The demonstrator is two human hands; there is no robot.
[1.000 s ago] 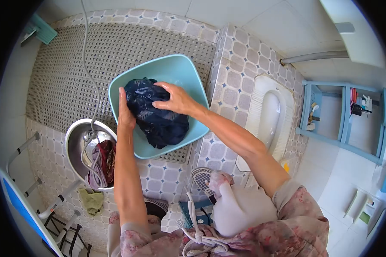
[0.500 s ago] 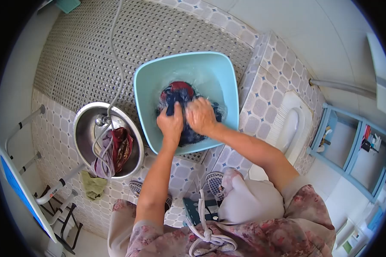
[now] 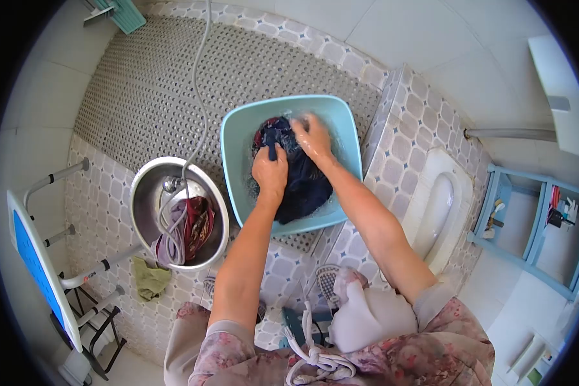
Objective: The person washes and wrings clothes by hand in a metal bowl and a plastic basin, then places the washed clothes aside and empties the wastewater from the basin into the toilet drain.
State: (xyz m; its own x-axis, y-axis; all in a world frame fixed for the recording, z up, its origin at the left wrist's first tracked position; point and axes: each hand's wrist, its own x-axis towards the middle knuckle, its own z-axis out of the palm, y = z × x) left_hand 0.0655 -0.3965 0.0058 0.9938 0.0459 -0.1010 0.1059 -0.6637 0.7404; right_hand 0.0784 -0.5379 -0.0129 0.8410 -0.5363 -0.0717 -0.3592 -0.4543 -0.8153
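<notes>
Dark navy wet cloth (image 3: 302,193) lies in water inside the light teal basin (image 3: 228,161), with a bit of dark red fabric (image 3: 258,137) showing at its upper left. My left hand (image 3: 270,168) is closed round a fold of the dark cloth, which pokes up above the fist. At the cloth's upper right edge is my right hand (image 3: 312,136), slightly blurred, its fingers apart and curved over the wet cloth. Whether those fingers pinch any fabric is hard to make out.
Left of the basin stands a metal bowl (image 3: 135,204) holding maroon and mauve cloth (image 3: 196,225), a shower head and hose. Nearby are a green rag (image 3: 151,278), a blue-seated chair (image 3: 42,264), a squat toilet (image 3: 439,209) and a blue shelf (image 3: 527,258).
Since half a second ago, my hands have moved apart, the right one up and away from the left. Seen from a shifted view, the dark cloth now spreads further down the basin.
</notes>
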